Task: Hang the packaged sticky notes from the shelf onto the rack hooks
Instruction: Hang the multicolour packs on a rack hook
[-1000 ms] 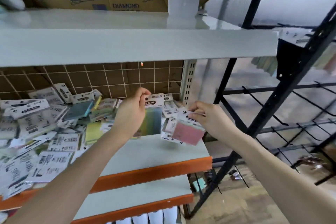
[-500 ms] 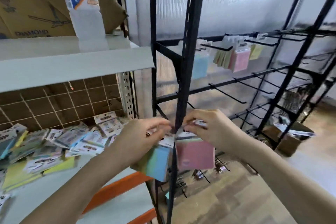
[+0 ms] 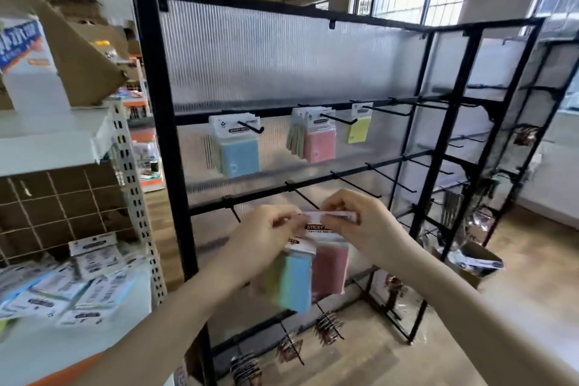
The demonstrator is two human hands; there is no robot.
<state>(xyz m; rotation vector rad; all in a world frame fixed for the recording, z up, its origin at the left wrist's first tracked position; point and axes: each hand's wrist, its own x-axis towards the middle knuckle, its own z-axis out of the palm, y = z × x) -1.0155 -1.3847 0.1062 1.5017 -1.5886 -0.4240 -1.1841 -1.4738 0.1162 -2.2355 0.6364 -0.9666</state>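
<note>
Left hand (image 3: 263, 241): I see fingers curled, pinching, centre frame.
Right hand (image 3: 360, 222): same pinch, just beside it.

Two sticky-note packs (image 3: 313, 260) before black rack (image 3: 166, 135)

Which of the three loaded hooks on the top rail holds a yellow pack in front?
The rightmost loaded hook: its yellow pack faces out, while the others show a blue pack and a pink pack.

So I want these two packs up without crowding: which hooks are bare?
The second bar's hooks, just above both hands, are bare, as is the top bar right of the yellow pack. Crowded: the blue packs and pink packs fill their hooks. The shelf pile leaves little room.
</note>
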